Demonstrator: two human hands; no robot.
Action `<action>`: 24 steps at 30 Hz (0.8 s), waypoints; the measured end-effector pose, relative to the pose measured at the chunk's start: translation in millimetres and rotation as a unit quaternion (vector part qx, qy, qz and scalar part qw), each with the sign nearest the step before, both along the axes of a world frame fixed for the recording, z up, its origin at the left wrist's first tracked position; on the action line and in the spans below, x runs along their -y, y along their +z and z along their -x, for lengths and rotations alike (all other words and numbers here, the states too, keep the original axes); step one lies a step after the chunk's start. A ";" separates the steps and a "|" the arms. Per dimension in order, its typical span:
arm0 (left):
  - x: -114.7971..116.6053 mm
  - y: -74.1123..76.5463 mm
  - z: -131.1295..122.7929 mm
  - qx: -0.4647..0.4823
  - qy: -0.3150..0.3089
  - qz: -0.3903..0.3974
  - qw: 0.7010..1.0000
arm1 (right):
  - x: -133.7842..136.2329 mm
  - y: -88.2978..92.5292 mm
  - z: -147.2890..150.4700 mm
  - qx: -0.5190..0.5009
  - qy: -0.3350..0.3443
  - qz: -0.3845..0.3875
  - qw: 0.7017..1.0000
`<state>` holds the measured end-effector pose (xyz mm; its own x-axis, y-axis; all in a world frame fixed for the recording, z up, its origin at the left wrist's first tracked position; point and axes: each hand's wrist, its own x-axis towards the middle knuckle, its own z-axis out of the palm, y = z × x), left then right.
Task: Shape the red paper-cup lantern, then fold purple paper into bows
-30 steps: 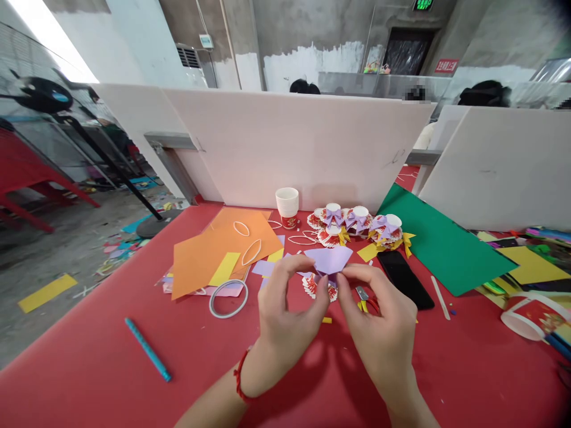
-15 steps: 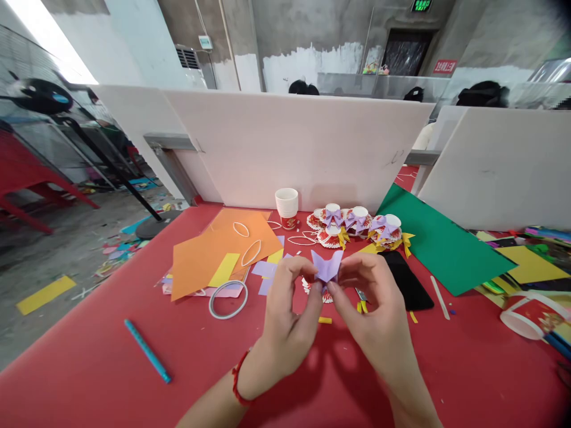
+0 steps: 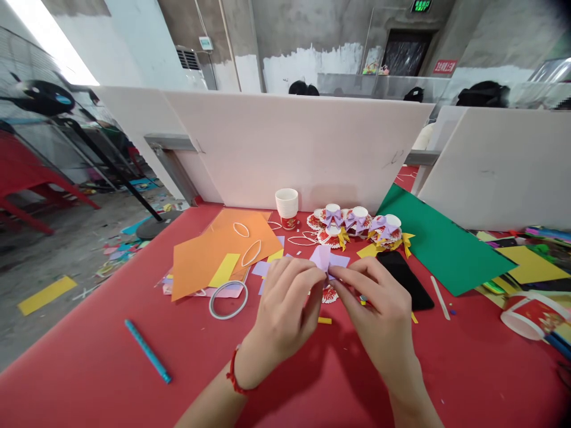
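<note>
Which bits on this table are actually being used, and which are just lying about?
In use: purple paper, pinched between left hand and right hand.
Lying about: orange sheet, green sheet, paper cup, tape ring, blue pen, black phone.

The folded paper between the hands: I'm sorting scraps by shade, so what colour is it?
The folded paper is light purple; head view shows it.

Thin red cord bracelet [image 3: 235, 371] at wrist of L hand [image 3: 285, 309]; forearms bare.
</note>
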<state>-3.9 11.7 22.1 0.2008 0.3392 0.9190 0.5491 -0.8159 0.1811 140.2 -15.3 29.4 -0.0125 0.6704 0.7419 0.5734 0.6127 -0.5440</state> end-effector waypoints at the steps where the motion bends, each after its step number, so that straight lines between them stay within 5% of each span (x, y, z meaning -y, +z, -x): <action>1: 0.0 0.0 -1.6 0.028 0.019 -0.016 0.999 | -0.5 -0.2 1.2 0.006 -0.012 -0.023 1.000; 5: 2.6 -0.8 -7.2 0.118 0.056 -0.026 0.991 | -3.1 0.5 7.7 -0.009 -0.076 -0.103 0.992; 12: 7.9 -10.6 -18.3 0.135 0.073 0.023 0.988 | -2.4 -5.0 18.5 -0.073 -0.112 -0.150 0.980; 24: 11.7 -4.5 -15.4 0.158 0.088 0.076 0.981 | 2.0 2.5 24.2 -0.248 -0.052 0.075 0.965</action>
